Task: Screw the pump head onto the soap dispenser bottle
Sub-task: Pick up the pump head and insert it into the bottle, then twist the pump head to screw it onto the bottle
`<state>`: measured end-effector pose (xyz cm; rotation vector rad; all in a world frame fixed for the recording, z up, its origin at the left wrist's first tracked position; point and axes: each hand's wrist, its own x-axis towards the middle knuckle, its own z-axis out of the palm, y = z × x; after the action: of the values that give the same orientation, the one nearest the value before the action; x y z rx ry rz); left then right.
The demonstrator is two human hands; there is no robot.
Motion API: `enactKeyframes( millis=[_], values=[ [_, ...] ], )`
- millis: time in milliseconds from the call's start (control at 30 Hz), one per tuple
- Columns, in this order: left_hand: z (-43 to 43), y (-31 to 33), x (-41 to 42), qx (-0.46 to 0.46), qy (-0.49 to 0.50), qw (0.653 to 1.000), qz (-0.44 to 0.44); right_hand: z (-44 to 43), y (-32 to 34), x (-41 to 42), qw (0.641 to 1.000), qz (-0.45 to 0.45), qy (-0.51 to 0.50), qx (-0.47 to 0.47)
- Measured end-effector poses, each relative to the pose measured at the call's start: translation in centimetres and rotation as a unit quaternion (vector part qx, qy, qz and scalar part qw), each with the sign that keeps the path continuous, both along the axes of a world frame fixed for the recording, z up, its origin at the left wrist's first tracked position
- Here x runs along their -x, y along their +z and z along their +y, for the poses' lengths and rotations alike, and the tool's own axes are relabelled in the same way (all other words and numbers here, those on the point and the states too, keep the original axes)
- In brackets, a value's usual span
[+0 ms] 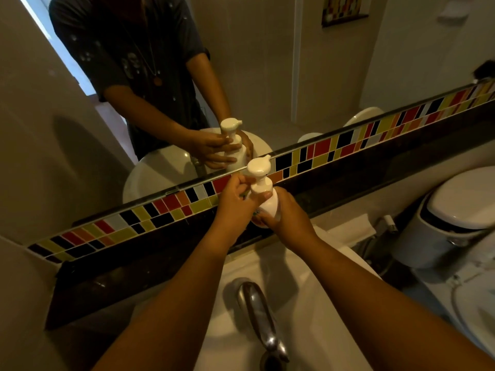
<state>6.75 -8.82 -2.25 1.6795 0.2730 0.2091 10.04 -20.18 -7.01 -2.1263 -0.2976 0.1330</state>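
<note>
A white soap dispenser bottle (269, 207) stands upright on the dark ledge behind the sink, just below the mirror. Its cream pump head (258, 167) sits on top, with the white collar (261, 186) on the bottle's neck. My left hand (235, 199) pinches the collar from the left, thumb and fingers wrapped around it. My right hand (288, 218) grips the bottle's body from the right and front, hiding its lower part and label. The mirror shows both hands and the bottle again.
A white sink (308, 290) with a chrome faucet (261, 317) lies beneath my forearms. A band of coloured tiles (348, 145) runs along the mirror's lower edge. A white pedal bin (450, 218) stands at the right, with folded white paper (351, 226) near it.
</note>
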Motion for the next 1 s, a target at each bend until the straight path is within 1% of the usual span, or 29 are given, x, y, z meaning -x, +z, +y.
enactKeyframes(
  millis=[167,233,367,433,500,600,733,833,900,1000],
  values=[
    [0.5,-0.3,0.3,-0.071,-0.042,0.997,-0.007,-0.3,0.4,0.1,1.0,0.011,0.016,-0.015],
    [1.3,-0.2,0.2,-0.095,-0.051,0.994,0.001,-0.4,0.3,0.0,1.0,0.008,0.022,-0.013],
    [2.3,0.4,0.1,-0.176,-0.086,0.98,0.03,-0.5,0.5,-0.2,0.999,0.018,0.032,-0.007],
    [2.0,0.6,0.0,-0.192,-0.095,0.976,0.037,-0.3,0.6,-0.2,0.998,0.044,0.031,-0.021],
    [1.3,0.6,-0.2,-0.181,-0.097,0.978,0.041,-0.3,0.8,-0.2,0.996,0.067,0.034,-0.038],
    [0.2,0.3,-1.2,-0.152,-0.064,0.985,0.048,-0.3,0.8,0.0,0.999,0.027,0.033,-0.007],
    [-0.7,0.0,-1.9,-0.112,-0.01,0.993,0.038,-0.4,0.9,0.2,0.999,0.029,0.024,-0.022],
    [-0.7,-0.3,-1.3,-0.129,0.026,0.991,0.023,-0.7,0.9,0.2,0.999,0.021,0.034,-0.02],
    [-0.3,-0.7,-0.7,-0.124,0.035,0.992,0.001,-0.9,0.9,0.2,0.999,0.019,0.042,-0.023],
    [0.8,-1.0,0.1,-0.081,0.02,0.997,-0.008,-1.0,0.8,0.2,0.998,0.016,0.048,-0.027]
  ],
)
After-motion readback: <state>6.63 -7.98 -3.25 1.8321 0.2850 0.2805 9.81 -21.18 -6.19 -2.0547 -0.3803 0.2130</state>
